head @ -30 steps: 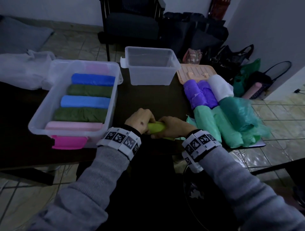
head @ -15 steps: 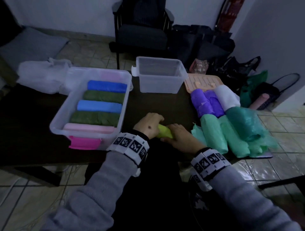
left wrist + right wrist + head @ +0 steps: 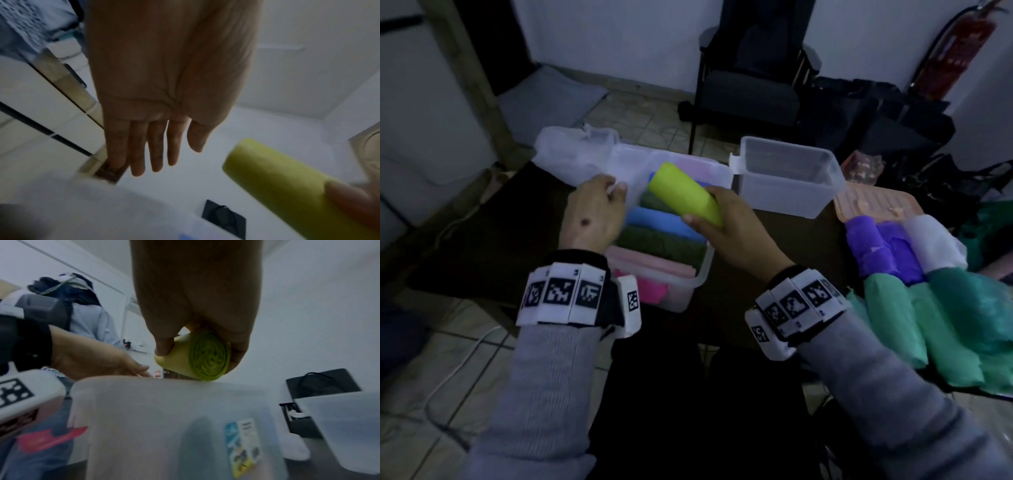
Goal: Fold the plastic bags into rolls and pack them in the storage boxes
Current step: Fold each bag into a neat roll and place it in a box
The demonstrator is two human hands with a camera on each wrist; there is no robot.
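Observation:
My right hand grips a rolled yellow-green plastic bag and holds it tilted above the clear storage box. In the right wrist view, thumb and fingers wrap the roll's spiral end. The box holds blue, dark green and pink rolls laid side by side. My left hand is at the box's far left rim, holding nothing. Its fingers are straight in the left wrist view, with the roll beside them.
A second, empty clear box stands behind right, with a peach lid beside it. Purple, white and teal-green rolls lie at the table's right. A white bag lies behind the box. A chair stands beyond.
The yellow-green roll went from the table's front edge, under both hands, up over the filled box in my right hand alone. My left hand let go and moved to the box's left rim.

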